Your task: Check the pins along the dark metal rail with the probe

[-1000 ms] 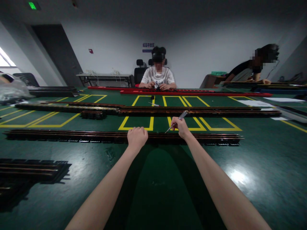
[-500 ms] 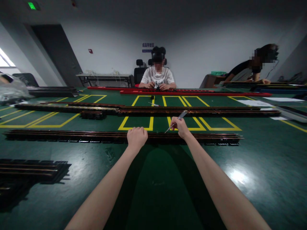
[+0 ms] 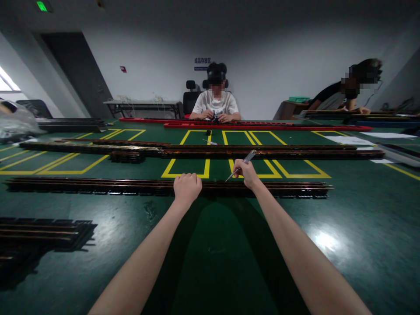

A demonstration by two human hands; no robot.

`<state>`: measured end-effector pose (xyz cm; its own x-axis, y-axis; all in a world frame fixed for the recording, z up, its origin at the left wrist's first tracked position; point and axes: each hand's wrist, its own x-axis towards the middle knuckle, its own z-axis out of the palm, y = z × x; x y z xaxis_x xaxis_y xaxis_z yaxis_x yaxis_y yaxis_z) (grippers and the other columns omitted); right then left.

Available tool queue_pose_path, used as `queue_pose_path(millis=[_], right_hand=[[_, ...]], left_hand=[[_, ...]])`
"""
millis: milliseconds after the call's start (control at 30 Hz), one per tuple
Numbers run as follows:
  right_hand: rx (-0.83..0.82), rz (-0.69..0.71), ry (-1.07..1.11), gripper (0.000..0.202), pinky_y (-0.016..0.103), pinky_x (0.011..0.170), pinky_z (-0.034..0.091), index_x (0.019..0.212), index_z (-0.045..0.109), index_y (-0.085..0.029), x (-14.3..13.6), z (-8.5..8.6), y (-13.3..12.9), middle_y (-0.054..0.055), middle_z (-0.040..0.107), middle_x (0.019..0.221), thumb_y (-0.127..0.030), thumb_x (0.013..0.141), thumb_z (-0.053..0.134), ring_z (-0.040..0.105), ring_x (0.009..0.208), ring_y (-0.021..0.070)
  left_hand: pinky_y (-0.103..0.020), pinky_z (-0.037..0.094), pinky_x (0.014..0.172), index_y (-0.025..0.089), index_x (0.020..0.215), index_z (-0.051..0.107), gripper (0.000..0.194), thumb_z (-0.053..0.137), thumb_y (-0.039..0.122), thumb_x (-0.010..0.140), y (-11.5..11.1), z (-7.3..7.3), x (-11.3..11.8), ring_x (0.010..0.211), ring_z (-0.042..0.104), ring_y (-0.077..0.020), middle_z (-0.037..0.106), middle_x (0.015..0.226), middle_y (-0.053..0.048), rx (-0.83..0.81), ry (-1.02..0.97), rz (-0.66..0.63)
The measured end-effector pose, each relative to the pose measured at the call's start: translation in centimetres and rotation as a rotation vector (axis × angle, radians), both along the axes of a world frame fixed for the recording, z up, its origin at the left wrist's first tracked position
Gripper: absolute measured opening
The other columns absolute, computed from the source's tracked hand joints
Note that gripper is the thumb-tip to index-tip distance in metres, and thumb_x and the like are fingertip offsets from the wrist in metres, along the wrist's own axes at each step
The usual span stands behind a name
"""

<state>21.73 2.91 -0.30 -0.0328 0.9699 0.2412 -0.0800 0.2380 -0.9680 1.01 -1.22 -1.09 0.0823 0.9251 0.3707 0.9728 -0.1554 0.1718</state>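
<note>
A long black rail assembly [image 3: 108, 187] with copper-coloured strips lies across the table in front of me. My left hand [image 3: 187, 189] is closed over its middle, fingers curled down round the far side, where the fingertips are hidden. To the right, my right hand [image 3: 245, 171] is closed round a screwdriver [image 3: 250, 156] with a clear handle. The screwdriver slants, handle up to the right, thin shaft pointing down left. Its tip is at the top of the rail assembly, between my hands; whether it touches I cannot tell.
Beyond lies another row of long black rails [image 3: 262, 152]. More rail pieces [image 3: 42, 234] lie at the near left. Red rails [image 3: 262, 127] stretch along the far edge, where a person [image 3: 215, 103] sits. Another person [image 3: 348, 87] leans over at the right. Paper sheets [image 3: 348, 141] lie far right.
My hands, the screwdriver and the rail assembly look the same. The view has shifted very slightly, and the seated person's hands have moved a little.
</note>
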Motion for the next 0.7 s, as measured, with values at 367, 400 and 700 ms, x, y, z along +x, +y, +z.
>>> queue_pose_path(millis=[367, 400, 700], right_hand=[[0.006, -0.019, 0.006, 0.020, 0.021, 0.038, 0.034, 0.040, 0.050, -0.017, -0.08, -0.20, 0.27, -0.002, 0.045, 0.040, -0.023, 0.059, 0.052, 0.041, 0.037, 0.0074], [0.006, -0.017, 0.005, 0.020, 0.021, 0.039, 0.034, 0.040, 0.050, -0.017, -0.07, -0.19, 0.26, -0.002, 0.045, 0.040, -0.023, 0.060, 0.052, 0.041, 0.037, 0.0074], [0.001, 0.010, -0.007, 0.021, 0.021, 0.041, 0.036, 0.042, 0.049, -0.018, 0.09, -0.04, 0.06, -0.003, 0.045, 0.041, -0.022, 0.062, 0.052, 0.042, 0.039, 0.0076]], left_hand=[[-0.032, 0.045, 0.064, 0.014, 0.068, 0.062, 0.043, 0.025, 0.024, 0.087, -0.07, 0.00, -0.01, 0.067, 0.062, -0.0192, 0.068, 0.074, -0.011, 0.013, 0.035, 0.011], [-0.032, 0.045, 0.064, 0.014, 0.068, 0.062, 0.043, 0.025, 0.024, 0.087, -0.05, 0.00, -0.01, 0.067, 0.061, -0.0191, 0.068, 0.074, -0.011, 0.011, 0.033, 0.010], [-0.032, 0.045, 0.063, 0.014, 0.066, 0.061, 0.042, 0.025, 0.025, 0.087, -0.03, -0.08, -0.10, 0.063, 0.059, -0.0182, 0.066, 0.070, -0.011, 0.000, 0.005, 0.001]])
